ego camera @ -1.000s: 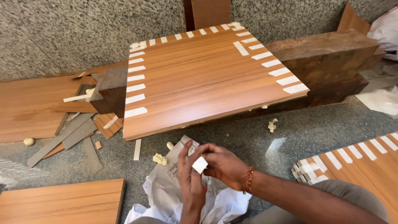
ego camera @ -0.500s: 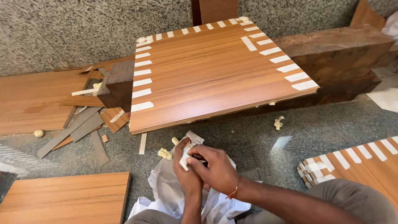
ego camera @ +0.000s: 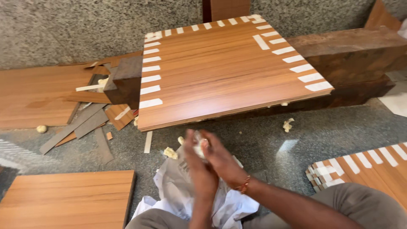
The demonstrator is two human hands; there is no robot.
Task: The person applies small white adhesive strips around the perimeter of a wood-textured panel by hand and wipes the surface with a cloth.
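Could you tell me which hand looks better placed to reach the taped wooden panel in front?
Probably the right hand: it sits slightly farther forward, nearer the panel. Both hands, the left hand too, are pressed around a small pale wad.

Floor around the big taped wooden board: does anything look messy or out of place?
Yes. Crumpled pale tape balls are scattered on the grey stone floor, and thin grey-brown laminate offcuts lie in a jumble left of the taped wooden board.

Crumpled white printed wrapper (ego camera: 182,186) underhand
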